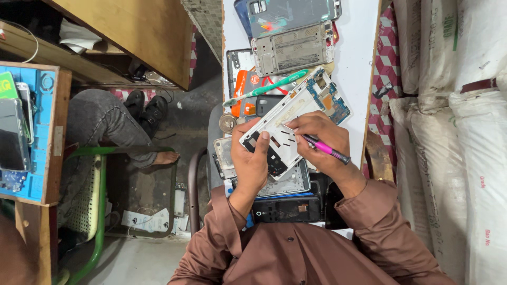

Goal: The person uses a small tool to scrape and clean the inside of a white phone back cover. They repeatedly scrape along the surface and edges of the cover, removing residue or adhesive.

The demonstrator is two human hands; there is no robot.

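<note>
Left to right: our left hand (251,161) cradled the phone frame (288,119) from below, fingers wrapped round its lower end, thumb on top. It sat lifted over the near edge of the white tabletop (359,63), above a pile of other phone shells. Our right hand (322,140) pinched a pink screwdriver (325,149), fingertips resting on the frame. Frame: white plate, dark cutouts near end, blue circuit board exposed at far end. We judged it light, thin, stiff but fragile; best held by the side edges, off the board.
</note>
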